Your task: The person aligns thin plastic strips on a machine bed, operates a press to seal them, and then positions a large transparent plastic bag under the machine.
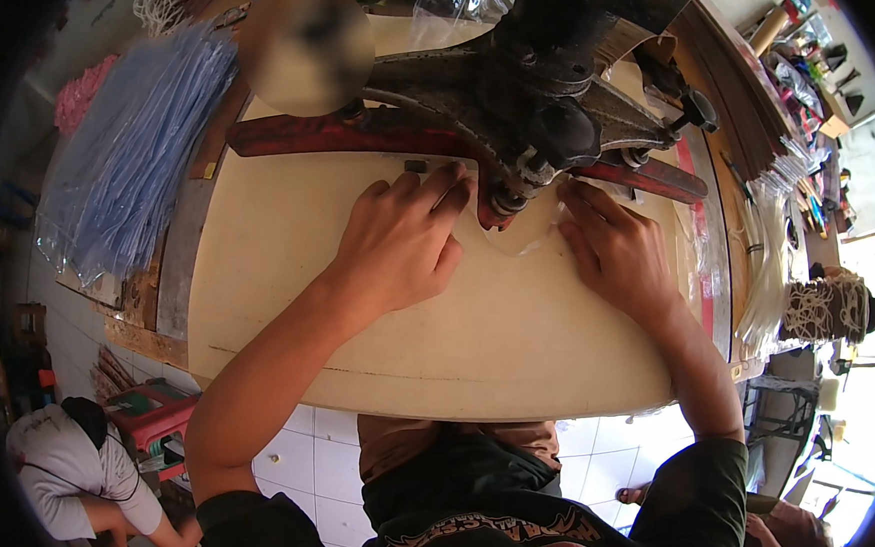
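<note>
A dark metal press [546, 76] with red bars [349, 131] stands over a cream board [442, 343]. Beneath its middle, where the bars meet, lies a thin clear plastic sheet [528, 246], of which only the near edge shows. My left hand [401, 244] is left of the press's centre, its bent fingers closed at the sheet's left side and close to the red bar. On the other side my right hand [618, 250] has thumb and fingers pinched at the sheet's right edge. A small dark block [415, 166] sits by the left bar. The sheet's far part is hidden under the press.
Bluish clear plastic sleeves [140, 151] are stacked at the left. Long clear strips [772, 253] hang on the right, beside a bundle of pale cord [825, 310]. At lower left another person [79, 466] bends near a red stool [150, 411].
</note>
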